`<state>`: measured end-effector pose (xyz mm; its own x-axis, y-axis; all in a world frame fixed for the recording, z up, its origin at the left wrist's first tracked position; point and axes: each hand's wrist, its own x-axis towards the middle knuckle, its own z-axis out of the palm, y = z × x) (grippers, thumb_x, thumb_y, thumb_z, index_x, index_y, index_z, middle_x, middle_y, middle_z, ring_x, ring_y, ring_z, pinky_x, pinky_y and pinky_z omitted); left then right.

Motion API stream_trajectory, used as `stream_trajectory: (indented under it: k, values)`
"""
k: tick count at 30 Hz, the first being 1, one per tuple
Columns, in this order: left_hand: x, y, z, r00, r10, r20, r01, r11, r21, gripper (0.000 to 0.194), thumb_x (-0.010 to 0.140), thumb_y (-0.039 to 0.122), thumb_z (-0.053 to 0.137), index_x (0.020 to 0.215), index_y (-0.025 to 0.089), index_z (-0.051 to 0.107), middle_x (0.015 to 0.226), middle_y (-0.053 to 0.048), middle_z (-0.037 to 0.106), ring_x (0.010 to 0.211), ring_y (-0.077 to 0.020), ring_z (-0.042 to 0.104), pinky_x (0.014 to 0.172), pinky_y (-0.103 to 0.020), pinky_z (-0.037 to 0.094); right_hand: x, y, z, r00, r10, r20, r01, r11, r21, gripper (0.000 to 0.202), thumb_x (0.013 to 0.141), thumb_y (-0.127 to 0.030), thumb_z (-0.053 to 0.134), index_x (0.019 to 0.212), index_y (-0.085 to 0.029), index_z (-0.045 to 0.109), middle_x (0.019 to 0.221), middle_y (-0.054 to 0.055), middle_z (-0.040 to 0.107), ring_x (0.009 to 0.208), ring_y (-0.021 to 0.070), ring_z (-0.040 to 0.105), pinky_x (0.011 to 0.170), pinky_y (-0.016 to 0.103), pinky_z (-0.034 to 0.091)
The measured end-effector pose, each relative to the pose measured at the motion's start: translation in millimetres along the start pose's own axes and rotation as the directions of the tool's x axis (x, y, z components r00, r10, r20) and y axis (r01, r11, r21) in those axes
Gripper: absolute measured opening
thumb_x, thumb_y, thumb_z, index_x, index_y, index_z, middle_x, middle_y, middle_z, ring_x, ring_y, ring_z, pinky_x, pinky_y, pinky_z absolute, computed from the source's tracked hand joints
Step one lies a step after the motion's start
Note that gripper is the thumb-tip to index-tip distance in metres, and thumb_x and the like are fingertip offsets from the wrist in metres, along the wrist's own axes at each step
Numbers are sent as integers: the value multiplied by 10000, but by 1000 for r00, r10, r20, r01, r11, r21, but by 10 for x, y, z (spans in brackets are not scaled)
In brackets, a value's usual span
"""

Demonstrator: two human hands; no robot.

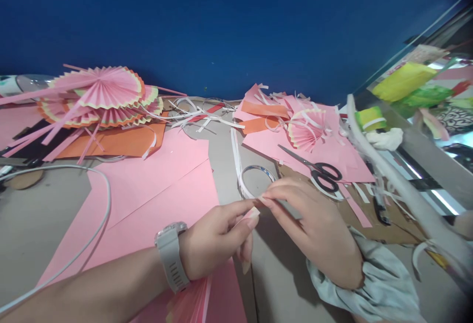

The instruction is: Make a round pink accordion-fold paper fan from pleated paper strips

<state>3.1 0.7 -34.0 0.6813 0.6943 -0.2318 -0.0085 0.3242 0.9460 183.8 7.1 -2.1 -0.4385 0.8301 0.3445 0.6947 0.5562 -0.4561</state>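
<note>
My left hand (pixel 221 237), wearing a grey watch (pixel 172 254), is closed with its fingers curled and thumb pressed near the forefinger. Whatever lies between them is too small to make out. My right hand (pixel 310 229) pinches thumb and forefinger together at the lower edge of a white tape roll (pixel 243 185), its tips meeting the left forefinger. Part of the roll is hidden behind the right fingers. Below my left wrist shows a pleated pink paper (pixel 188 308), partly covered. Black-handled scissors (pixel 314 168) lie just beyond the right hand.
Pink paper sheets (pixel 162 185) spread at the left, beneath a white cable (pixel 110 200). Pleated paper fans (pixel 107 91) are stacked at the back left. Pink scraps (pixel 343 150) and a smaller fan (pixel 306 128) lie right. A pale bar (pixel 399 175) runs along the right side.
</note>
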Motion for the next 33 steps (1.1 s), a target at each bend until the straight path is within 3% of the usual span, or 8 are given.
stream_trajectory:
  k: [5,12,16,22,25,28,30,33]
  values:
    - [7,-45,15,999,-27,-42,27,1000,-14,456,925,380,369,1343,196,388,442,50,521,412,-84,494,452,-177,351,-13,-6,19,994,104,-44,-106,994,-29,62,884,-147,465,886,-201,495,833,11,590,797,137,560,732,261,409]
    - [1,-57,12,999,-28,-41,28,999,-22,461,923,373,376,1347,191,385,442,54,516,410,-81,497,462,-175,378,-17,-23,17,964,246,-103,-241,969,59,111,921,-215,370,866,-216,467,794,4,565,737,142,554,664,270,403]
    - [-3,-19,10,999,-22,-37,22,1000,-13,448,924,360,375,1339,191,400,429,61,500,416,-84,483,495,-189,403,-24,11,-22,939,312,-147,-312,950,22,241,929,-257,344,710,-222,438,633,-22,494,584,137,481,581,280,363]
    - [-8,-15,5,999,-31,-44,32,999,25,444,929,363,363,1341,199,400,437,55,514,426,-84,474,492,-189,384,5,89,-69,908,318,-274,-335,942,-19,130,865,-273,518,760,-222,461,711,-21,549,615,129,529,570,254,390]
    - [-16,-34,7,998,-28,-55,29,999,15,448,931,366,361,1339,187,398,435,51,524,425,-85,466,491,-191,375,20,113,-73,927,343,-153,-356,932,-66,203,915,-293,417,738,-222,486,598,-33,511,528,133,494,516,267,362]
    - [-25,-27,-9,998,-29,-48,25,996,-84,441,927,364,380,1331,189,395,443,52,535,384,-67,438,434,-172,333,47,123,-50,978,186,97,-180,981,-68,153,919,-261,399,953,-220,542,892,35,622,870,196,573,742,320,415]
    - [-27,10,-47,998,-16,-61,5,982,-191,432,924,369,386,1319,194,394,449,58,529,339,-55,408,374,-161,279,67,125,-41,959,118,259,-114,993,-30,157,907,-259,429,1027,-223,524,1002,47,618,978,213,551,813,343,405]
    - [-19,109,-148,988,20,-155,-70,944,-322,381,930,363,367,1274,206,417,446,80,473,313,-53,361,343,-163,280,93,115,-76,915,189,357,-201,980,-4,162,933,-265,364,919,-213,516,834,24,615,783,182,575,686,310,424]
